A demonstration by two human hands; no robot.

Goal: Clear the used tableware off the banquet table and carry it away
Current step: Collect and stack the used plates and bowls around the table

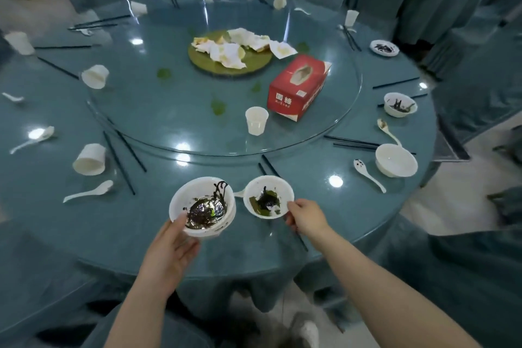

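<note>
— Teal cloth covers the round banquet table (84, 229), and the gathering of bowls looks to be under way. What's nearest?

— The left hand (169, 251) holds a stack of dirty bowls (202, 206) by the near rim, thumb inside. Just beside it, the right hand (306, 216) pinches the rim of a second dirty bowl (268, 196), which seems to sit on the table.

— So next?

— Probably lift that bowl level, so the dregs stay in, and nest it on the stack.

— And further out?

— A clean-looking bowl (395, 160) with a spoon (367, 171) to the right, another soiled bowl (399, 104) beyond. Tipped cups (90, 160), chopsticks (124, 160) at left. On the glass turntable (169, 116): a cup (256, 120), a red tissue box (299, 86), a plate of crumpled napkins (230, 52).
</note>
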